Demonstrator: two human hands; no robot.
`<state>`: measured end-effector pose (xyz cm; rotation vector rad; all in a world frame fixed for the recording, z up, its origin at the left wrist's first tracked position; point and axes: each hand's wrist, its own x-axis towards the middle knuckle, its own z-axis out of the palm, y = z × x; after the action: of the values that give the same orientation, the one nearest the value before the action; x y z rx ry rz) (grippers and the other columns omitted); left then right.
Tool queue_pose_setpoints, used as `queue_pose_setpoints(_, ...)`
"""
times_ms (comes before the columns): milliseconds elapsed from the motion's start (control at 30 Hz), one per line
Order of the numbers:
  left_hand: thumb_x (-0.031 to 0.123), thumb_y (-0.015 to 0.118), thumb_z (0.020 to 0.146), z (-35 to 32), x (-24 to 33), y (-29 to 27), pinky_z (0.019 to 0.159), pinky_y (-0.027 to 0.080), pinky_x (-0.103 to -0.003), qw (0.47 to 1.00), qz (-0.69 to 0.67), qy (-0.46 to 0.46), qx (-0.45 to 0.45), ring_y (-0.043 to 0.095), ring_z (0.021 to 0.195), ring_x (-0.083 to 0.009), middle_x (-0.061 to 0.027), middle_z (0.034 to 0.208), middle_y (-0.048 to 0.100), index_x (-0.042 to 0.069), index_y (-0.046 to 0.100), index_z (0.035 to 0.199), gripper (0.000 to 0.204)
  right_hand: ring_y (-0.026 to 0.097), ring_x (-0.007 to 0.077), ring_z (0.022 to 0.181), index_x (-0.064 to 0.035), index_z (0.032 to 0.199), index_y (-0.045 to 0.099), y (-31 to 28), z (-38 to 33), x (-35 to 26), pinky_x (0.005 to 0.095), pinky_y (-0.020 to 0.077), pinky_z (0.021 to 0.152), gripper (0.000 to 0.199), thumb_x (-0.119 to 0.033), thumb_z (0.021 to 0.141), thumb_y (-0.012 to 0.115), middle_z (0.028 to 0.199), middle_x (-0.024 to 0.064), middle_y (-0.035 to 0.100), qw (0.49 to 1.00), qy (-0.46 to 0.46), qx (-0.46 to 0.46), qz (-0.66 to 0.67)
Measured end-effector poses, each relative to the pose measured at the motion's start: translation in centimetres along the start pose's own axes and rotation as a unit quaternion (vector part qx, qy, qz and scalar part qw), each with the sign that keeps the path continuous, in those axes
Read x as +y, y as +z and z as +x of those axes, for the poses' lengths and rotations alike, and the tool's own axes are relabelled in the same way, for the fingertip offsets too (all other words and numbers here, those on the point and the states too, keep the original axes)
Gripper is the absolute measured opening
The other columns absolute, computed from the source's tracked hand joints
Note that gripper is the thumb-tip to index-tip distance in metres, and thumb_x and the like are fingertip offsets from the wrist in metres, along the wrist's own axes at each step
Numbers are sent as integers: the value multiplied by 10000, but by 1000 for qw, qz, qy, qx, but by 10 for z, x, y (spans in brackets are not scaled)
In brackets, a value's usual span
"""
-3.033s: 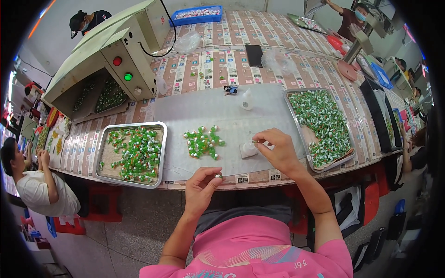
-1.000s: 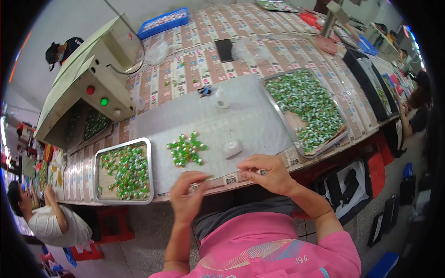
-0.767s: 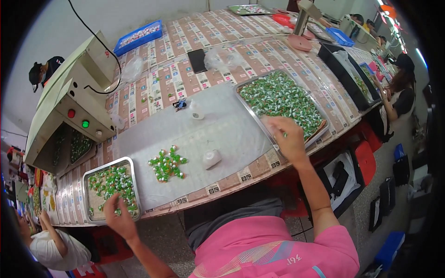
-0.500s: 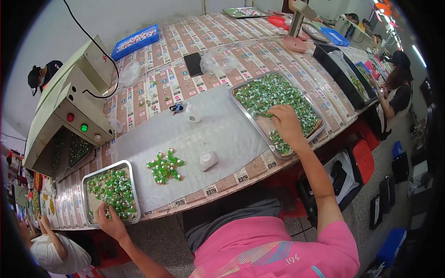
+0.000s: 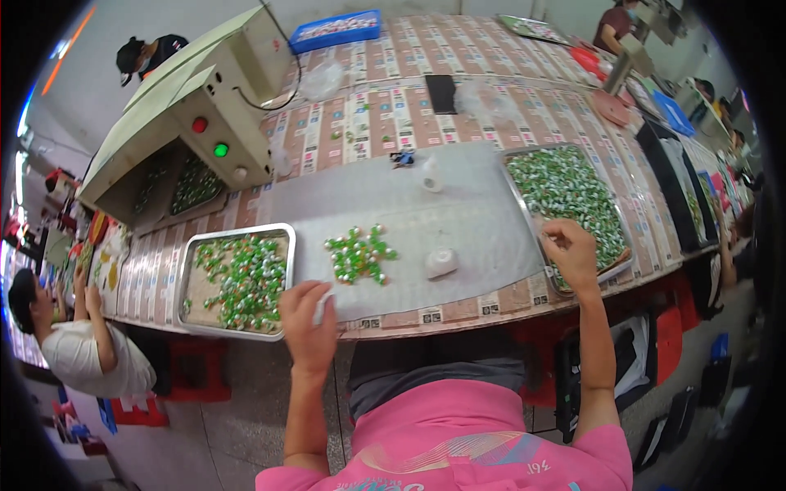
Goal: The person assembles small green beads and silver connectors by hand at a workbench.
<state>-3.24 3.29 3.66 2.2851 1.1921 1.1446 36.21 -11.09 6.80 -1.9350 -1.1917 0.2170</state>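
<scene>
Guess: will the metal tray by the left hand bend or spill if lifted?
The tray is probably stiff, as its raised rim looks like shiny metal. Tipped, its green-and-white pieces might slide out, since they look loosely heaped.

Your left tray [image 5: 291, 248] is shiny metal. The small green bits [image 5: 250, 274] in it look glossy, like plastic or glass. The pale sheet [image 5: 332, 186] near you looks smooth. Your pink shirt [image 5: 446, 409] is cloth.
</scene>
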Motion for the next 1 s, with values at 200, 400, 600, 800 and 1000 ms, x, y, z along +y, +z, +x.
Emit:
queue_pose_setpoints(200, -26, 651, 773, 6, 5, 25, 770, 461, -382, 998, -54, 9, -38, 560, 877, -293, -110, 914, 610, 34, 678, 985, 222, 654, 133, 863, 23, 914, 637, 38, -30, -40, 247, 532, 777, 145, 91, 786, 646, 949, 76, 639, 965, 43, -110, 232)
queue_pose_setpoints(400, 22, 664, 779, 8, 21, 53, 753, 460, -398, 995, -27, 33, -94, 557, 871, -300, -108, 910, 591, 30, 670, 958, 179, 609, 78, 843, -2, 947, 680, 55, -42, -66, 210, 491, 733, 155, 34, 798, 700, 932, 28, 630, 934, 50, -216, 281)
queue_pose_setpoints(600, 10, 657, 777, 5, 24, 61, 762, 464, -402, 993, -33, 20, -115, 563, 871, -319, -127, 916, 578, 3, 641, 934, 158, 616, 88, 829, 0, 960, 699, 59, -28, -89, 212, 498, 710, 135, -19, 827, 687, 951, 47, 641, 963, 15, -193, 186)
queue_pose_setpoints(800, -4, 632, 772, 3, 28, 59, 779, 463, -413, 992, -61, 37, -107, 558, 859, -332, -145, 919, 567, -7, 612, 909, 138, 633, 138, 815, -13, 955, 700, 79, -11, -94, 258, 510, 678, 148, 16, 810, 690, 949, 80, 647, 973, -103, -136, 154)
queue_pose_setpoints(1000, -30, 624, 751, 1, 22, 51, 759, 463, -404, 989, -57, 47, -129, 562, 860, -325, -146, 887, 546, 14, 620, 862, 120, 644, 222, 811, -19, 915, 694, 96, -2, -100, 306, 507, 677, 142, 10, 775, 698, 884, 109, 674, 975, -192, -103, 31)
